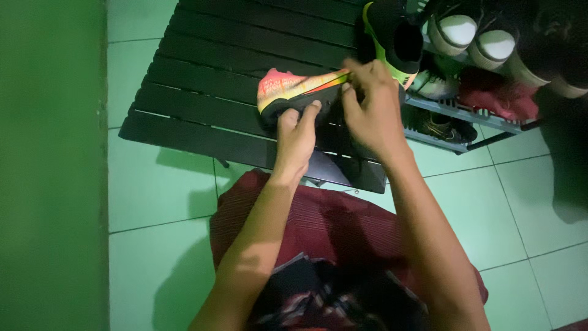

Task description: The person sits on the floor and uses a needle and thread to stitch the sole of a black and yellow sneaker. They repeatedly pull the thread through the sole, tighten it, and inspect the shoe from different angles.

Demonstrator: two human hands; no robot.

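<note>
Pink, orange and yellow football boot (294, 89) lies on its side on the black slatted table (202, 79). The left hand (296, 132) holds its black sole; the right hand (370, 107) pinches its top edge.

A football boot (294, 91) in pink, orange and yellow with a dark sole is laid on its side on the black slatted surface (202, 92), toe pointed left. Its heel end is covered, and its upper edge is pinched.
</note>
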